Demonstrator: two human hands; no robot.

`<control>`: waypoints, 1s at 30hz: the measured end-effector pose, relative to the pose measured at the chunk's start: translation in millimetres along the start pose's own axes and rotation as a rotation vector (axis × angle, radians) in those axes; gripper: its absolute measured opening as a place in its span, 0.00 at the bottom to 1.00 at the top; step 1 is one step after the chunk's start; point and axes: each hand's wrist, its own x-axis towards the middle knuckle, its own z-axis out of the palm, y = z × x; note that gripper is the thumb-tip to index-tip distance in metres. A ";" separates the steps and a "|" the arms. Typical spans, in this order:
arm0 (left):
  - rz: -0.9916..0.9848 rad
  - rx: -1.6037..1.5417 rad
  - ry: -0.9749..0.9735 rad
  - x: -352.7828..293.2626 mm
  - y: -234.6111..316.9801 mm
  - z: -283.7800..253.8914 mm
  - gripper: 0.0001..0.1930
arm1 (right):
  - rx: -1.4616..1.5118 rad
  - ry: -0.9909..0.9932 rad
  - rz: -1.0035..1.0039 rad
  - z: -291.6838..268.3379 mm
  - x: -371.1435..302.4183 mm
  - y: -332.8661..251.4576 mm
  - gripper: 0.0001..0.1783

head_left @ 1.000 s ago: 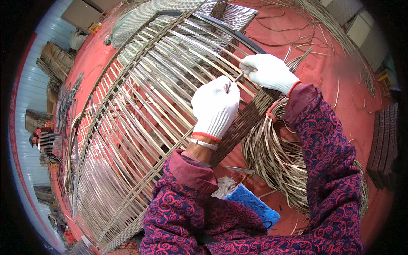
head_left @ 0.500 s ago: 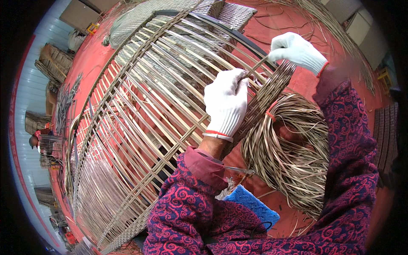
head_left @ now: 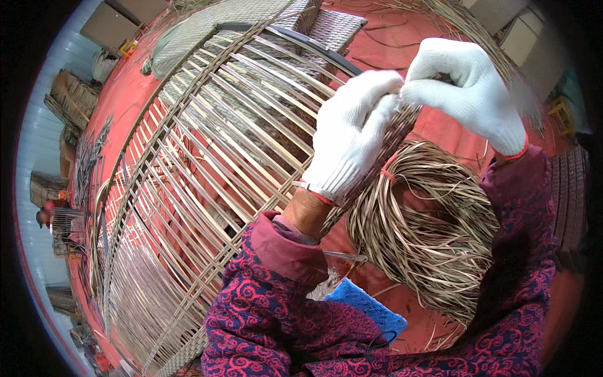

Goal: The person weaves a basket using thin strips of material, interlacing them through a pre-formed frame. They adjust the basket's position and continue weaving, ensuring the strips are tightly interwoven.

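Note:
A large curved frame (head_left: 207, 138) of brownish strands and pale ribs stretches across the left and middle. A tightly woven band (head_left: 370, 169) runs along its near right edge. My left hand (head_left: 355, 135), in a white knit glove, lies over the band's far end with its fingers closed. My right hand (head_left: 468, 88), gloved the same way, pinches thumb to forefinger against the left fingertips. A weaving strand showed between both hands a moment ago; now their fingers cover it almost wholly.
A big coil of flat strands (head_left: 421, 232) lies right of the frame on the red floor (head_left: 383, 47). Nearer me are a blue pad (head_left: 367, 308) and a metal tool (head_left: 345, 256). Woven panels (head_left: 339, 28) stand behind the frame. Another person (head_left: 56, 217) is at far left.
My left hand has slid right and up along the woven band to its far end. The right hand has turned and come in, so the fingertips of both now meet. The view has shifted slightly.

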 end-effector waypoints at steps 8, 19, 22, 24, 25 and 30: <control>-0.596 -0.180 0.089 -21.9 -2.5 -15.3 0.14 | -0.489 0.273 0.131 74.6 28.0 78.1 0.14; -0.738 0.067 -0.007 -8.0 -27.2 -11.4 0.15 | -0.843 0.172 0.149 93.5 36.6 109.0 0.11; -0.638 0.317 -0.096 1.7 -39.2 -7.7 0.17 | -0.831 0.258 0.163 100.2 35.1 111.2 0.13; -0.544 0.446 -0.136 6.7 -44.3 -5.8 0.20 | -0.805 0.307 0.179 105.0 33.1 112.6 0.14; -0.517 0.493 -0.155 8.7 -45.8 -5.2 0.22 | -0.791 0.320 0.192 106.6 32.2 113.4 0.15; -0.488 0.282 -0.111 11.8 -49.3 -12.6 0.17 | -0.812 0.407 0.152 111.0 29.7 121.0 0.14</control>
